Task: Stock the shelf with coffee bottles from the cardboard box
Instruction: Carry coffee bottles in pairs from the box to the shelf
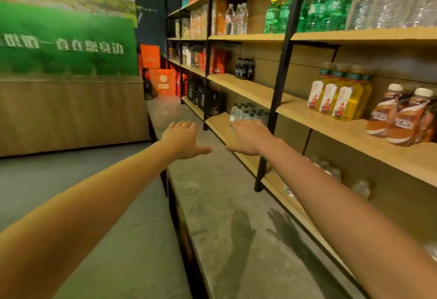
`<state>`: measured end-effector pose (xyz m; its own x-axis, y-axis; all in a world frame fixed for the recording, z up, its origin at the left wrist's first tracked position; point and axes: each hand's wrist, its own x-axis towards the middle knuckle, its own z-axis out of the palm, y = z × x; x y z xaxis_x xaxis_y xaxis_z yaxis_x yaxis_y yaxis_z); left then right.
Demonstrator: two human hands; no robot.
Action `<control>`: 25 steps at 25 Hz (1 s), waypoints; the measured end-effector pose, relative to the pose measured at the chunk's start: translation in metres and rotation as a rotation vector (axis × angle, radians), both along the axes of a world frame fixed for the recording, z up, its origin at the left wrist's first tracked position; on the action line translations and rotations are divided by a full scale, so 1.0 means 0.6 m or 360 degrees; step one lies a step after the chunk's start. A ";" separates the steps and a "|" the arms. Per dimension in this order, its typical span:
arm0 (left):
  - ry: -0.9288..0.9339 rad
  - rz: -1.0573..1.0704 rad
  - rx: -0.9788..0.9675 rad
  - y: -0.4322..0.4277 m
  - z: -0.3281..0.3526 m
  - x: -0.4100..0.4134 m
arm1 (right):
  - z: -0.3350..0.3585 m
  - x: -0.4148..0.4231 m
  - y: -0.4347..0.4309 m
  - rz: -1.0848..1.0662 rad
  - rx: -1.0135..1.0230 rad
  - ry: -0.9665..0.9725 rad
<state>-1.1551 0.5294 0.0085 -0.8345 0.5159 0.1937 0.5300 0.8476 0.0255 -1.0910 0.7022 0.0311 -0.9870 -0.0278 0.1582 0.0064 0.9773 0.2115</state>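
The left hand (182, 139) and right hand (250, 137) are being held out flat, fingers (180, 125) apart and empty, presumably ahead of reaching; coffee bottles (402, 116) are being displayed near the shelf's (350, 133) front edge.

Both my arms reach out in front of me, over the floor (227, 204) of the aisle. My left hand (181, 139) is beside my right hand (250, 137), with the thumbs pointing at each other but not touching.

The shelf rack (248, 88) runs along my right side. The coffee bottles (402, 119) stand on its middle board, far to the right. A pack of drink bottles (338, 95) stands just left of them. Soda bottles (331, 8) sit on the board above. Small water bottles (246, 112) sit on the low board, behind my right hand.

A big poster (66, 27) hangs on the wall to my left. Paper bags (163, 81) stand at the far end of the aisle.
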 end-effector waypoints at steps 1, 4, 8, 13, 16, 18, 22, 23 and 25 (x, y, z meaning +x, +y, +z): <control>-0.0026 0.0066 0.0019 -0.054 -0.002 -0.015 | 0.000 -0.029 -0.049 0.0076 0.0017 -0.0002; -0.0033 0.0289 0.0055 -0.228 -0.009 -0.053 | 0.000 -0.112 -0.210 0.0311 -0.0006 -0.0006; 0.0011 0.0574 0.0017 -0.463 -0.009 -0.091 | -0.009 -0.197 -0.435 0.0553 -0.0118 -0.0010; 0.0027 0.0914 -0.0071 -0.754 0.004 -0.114 | -0.016 -0.289 -0.728 0.0813 -0.0154 -0.0073; 0.0014 0.1097 -0.0101 -0.904 0.011 -0.111 | -0.012 -0.324 -0.891 0.1000 -0.0153 -0.0078; 0.0003 0.1200 -0.0080 -0.987 0.012 -0.108 | -0.010 -0.341 -0.988 0.1135 -0.0135 -0.0082; -0.0022 0.1443 -0.0025 -1.126 0.000 -0.104 | -0.018 -0.380 -1.159 0.1397 -0.0124 -0.0090; -0.0025 0.1500 -0.0029 -1.156 -0.005 -0.107 | -0.022 -0.392 -1.194 0.1449 -0.0126 -0.0099; -0.0030 0.1606 -0.0025 -1.215 -0.015 -0.120 | -0.033 -0.421 -1.267 0.1544 -0.0116 -0.0120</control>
<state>-1.2273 -0.1996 -0.0007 -0.8854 -0.4306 0.1751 -0.4355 0.9001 0.0114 -1.3434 -0.0579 0.0110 -0.5481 -0.8264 0.1292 -0.8191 0.5616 0.1173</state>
